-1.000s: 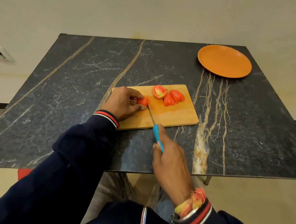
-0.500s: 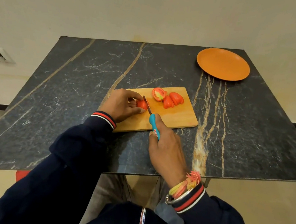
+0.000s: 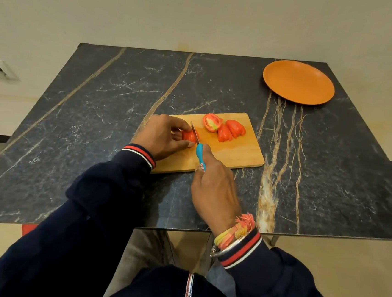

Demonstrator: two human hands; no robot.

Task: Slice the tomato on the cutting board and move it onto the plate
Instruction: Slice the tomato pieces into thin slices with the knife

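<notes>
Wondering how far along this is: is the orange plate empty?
Empty: the plate shows only bare orange; the tomato pieces lie on the cutting board.

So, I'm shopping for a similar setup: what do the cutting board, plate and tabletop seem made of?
Cutting board: light wood, matte, faint grain. Plate: plain orange, smooth, low sheen; plastic or glazed ceramic, unclear. Tabletop: dark marble-look slab, tan veins, slight gloss; stone or laminate, unclear.

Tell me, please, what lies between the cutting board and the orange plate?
Nothing does: in the head view, only a bare stretch of the table, dark marble with tan veins, separates the cutting board from the plate.
</notes>
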